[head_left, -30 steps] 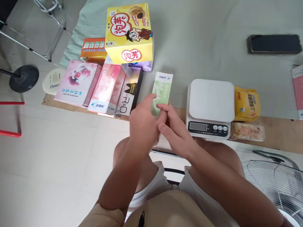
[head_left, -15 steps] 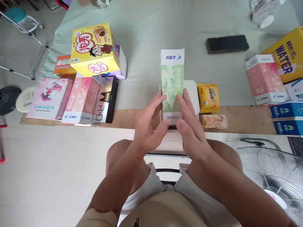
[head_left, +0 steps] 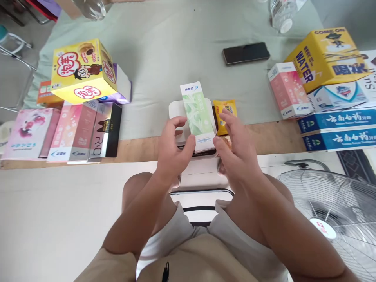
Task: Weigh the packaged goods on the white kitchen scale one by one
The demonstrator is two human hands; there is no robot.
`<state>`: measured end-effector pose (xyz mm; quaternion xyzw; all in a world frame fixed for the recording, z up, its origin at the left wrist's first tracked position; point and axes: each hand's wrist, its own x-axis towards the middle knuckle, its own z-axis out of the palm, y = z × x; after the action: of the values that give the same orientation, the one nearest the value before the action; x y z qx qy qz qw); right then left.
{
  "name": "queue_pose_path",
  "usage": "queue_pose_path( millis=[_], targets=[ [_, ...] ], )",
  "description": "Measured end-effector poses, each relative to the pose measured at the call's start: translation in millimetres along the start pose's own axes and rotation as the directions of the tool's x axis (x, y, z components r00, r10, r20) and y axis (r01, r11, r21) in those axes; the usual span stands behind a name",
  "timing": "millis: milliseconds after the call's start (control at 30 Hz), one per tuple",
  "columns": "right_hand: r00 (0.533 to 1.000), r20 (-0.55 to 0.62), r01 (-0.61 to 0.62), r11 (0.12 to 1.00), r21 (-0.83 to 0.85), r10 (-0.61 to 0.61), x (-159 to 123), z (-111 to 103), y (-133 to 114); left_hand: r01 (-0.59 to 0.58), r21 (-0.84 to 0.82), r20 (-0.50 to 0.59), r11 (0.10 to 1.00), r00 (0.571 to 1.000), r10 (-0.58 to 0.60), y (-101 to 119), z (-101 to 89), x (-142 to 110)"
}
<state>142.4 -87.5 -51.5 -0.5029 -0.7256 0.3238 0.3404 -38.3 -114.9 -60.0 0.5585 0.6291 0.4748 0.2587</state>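
A slim green-and-white carton [head_left: 199,117] lies slanted over a white, rounded-corner tray or lid [head_left: 176,107], its far end toward the left. My left hand [head_left: 174,150] is beside the carton's near left edge, fingers curved and apart, thumb tip close to the edge. On the other side my right hand [head_left: 239,149] is spread, its thumb near the carton's near right corner. Whether either thumb touches cannot be told. A yellow packet [head_left: 225,107] sits just beyond my right fingers. Something dark and printed shows under the carton's near end.
At left, a yellow snack box [head_left: 79,66] rests on others, near a pink carton [head_left: 73,129] and a black-and-silver box [head_left: 107,131]. A phone [head_left: 246,53] lies farther back. At right are a yellow WATER box [head_left: 314,58] and blue toothpaste boxes [head_left: 337,129]. A fan [head_left: 326,207] stands below.
The green carton has turned from straight to slanted and sits lower over the tray. My hands have moved apart around it. The view has shifted to the right.
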Motion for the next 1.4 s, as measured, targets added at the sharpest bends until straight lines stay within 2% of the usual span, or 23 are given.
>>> queue_pose_path(
  millis=[100,167,333,467,633,700,767,900,967,1100,1200,1300,1400],
  targets=[
    [0.999,-0.006,0.04,0.995,-0.093,-0.04,0,-4,1,-0.068,0.141,-0.016,0.988,0.997,0.071,-6,0.5,0],
    [0.996,0.039,0.08,0.988,-0.131,-0.076,-3,-2,0,-0.091,0.19,-0.004,0.977,0.996,0.094,-7,-0.2,-1],
    [0.976,0.173,0.16,0.977,-0.144,-0.135,-13,10,-3,-0.14,0.156,-0.012,0.978,0.99,0.144,-5,-3.5,-5],
    [0.991,0.12,0.079,0.992,-0.096,-0.067,-10,18,-7,-0.231,0.055,-0.02,0.971,0.973,0.232,-7,2.1,-6],
    [0.998,-0.031,-0.056,0.998,-0.003,0.056,2,18,-8,-0.384,-0.004,-0.015,0.923,0.923,0.384,-8,23.7,-8],
    [0.992,-0.123,-0.031,1.0,-0.003,0.031,4,11,-5,-0.405,-0.028,-0.02,0.914,0.914,0.404,-5,32.8,-8],
    [0.975,-0.216,0.044,0.998,-0.035,-0.051,4,1,-1,-0.427,-0.055,-0.03,0.902,0.904,0.426,1,41.7,-7],
    [0.898,-0.394,0.162,0.979,-0.122,-0.197,-2,-27,13,-0.497,-0.147,0.024,0.855,0.863,0.505,17,62.8,-5],
    [0.869,-0.441,0.169,0.973,-0.159,-0.224,-5,-41,25,-0.527,-0.186,0.063,0.829,0.836,0.545,25,75.6,-6],
    [0.859,-0.462,0.114,0.961,-0.251,-0.222,-7,-66,57,-0.549,-0.182,0.133,0.816,0.809,0.573,37,101.5,-11],
    [0.832,-0.513,0.037,0.943,-0.329,-0.211,-5,-80,80,-0.536,-0.152,0.179,0.83,0.811,0.557,43,117.5,-15],
    [0.801,-0.555,0.015,0.935,-0.354,-0.223,2,-88,94,-0.482,-0.167,0.227,0.86,0.83,0.509,48,130.1,-16],
    [0.752,-0.605,0.032,0.931,-0.363,-0.261,15,-94,102,-0.304,-0.238,0.293,0.922,0.883,0.367,58,142.1,-10]
  ],
)
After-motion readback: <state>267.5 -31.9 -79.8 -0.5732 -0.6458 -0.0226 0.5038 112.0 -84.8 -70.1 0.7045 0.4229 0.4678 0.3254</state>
